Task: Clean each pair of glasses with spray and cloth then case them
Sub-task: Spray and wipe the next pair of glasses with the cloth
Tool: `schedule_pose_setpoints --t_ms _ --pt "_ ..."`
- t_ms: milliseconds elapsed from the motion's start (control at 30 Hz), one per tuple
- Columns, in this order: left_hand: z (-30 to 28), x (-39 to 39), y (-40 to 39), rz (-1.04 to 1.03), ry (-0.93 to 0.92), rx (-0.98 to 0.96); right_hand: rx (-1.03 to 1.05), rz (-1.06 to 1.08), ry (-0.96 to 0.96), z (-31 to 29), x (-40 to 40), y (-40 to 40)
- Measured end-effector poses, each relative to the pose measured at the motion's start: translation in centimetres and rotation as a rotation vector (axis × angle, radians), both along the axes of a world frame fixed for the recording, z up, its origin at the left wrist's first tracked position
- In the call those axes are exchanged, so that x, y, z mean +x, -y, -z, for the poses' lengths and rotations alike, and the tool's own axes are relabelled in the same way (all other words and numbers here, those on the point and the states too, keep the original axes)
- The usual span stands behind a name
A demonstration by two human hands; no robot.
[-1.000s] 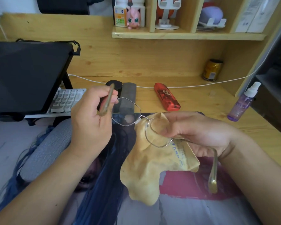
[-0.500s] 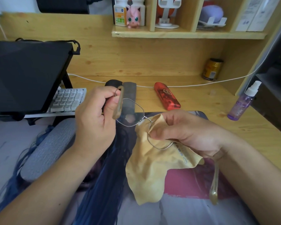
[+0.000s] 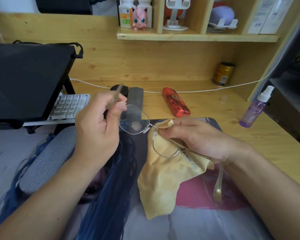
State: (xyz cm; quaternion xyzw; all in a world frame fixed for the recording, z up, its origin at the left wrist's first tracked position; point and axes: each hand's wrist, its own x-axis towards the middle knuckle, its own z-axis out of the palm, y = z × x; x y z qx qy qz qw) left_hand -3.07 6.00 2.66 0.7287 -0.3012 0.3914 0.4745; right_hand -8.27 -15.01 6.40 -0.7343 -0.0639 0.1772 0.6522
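Thin-rimmed glasses (image 3: 134,120) hang in the air above the printed desk mat (image 3: 189,220). My left hand (image 3: 97,129) pinches their left temple arm near the hinge. My right hand (image 3: 197,135) holds a yellow cloth (image 3: 164,172) folded round the right lens, with most of the cloth hanging down below it. The other temple arm dangles under my right wrist. A purple spray bottle (image 3: 255,110) stands on the desk at the right. Behind the hands lie a red case (image 3: 176,103), a grey case (image 3: 134,103) and a black case (image 3: 122,90).
A dark laptop on a stand (image 3: 28,80) and a white keyboard (image 3: 69,106) fill the left side. A grey wrist rest (image 3: 45,161) lies beside the mat. A white cable (image 3: 206,90) runs along the back of the desk, near a gold tin (image 3: 222,73). A shelf of small items hangs above.
The glasses have tilted a little, with the left lens now lower and flatter toward me. My right hand has shifted the cloth on the right lens. The left hand stays on the temple arm.
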Motion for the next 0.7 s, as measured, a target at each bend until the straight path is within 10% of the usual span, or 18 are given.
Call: schedule_pose_setpoints --t_ms 367,700 --pt "0.1 0.6 -0.6 -0.088 0.065 0.028 0.059 -0.277 -0.188 0.5 0.8 1.6" --pt "0.0 0.4 0.2 -0.049 0.034 0.011 -0.003 -0.098 -0.147 0.7 0.1 -0.3"
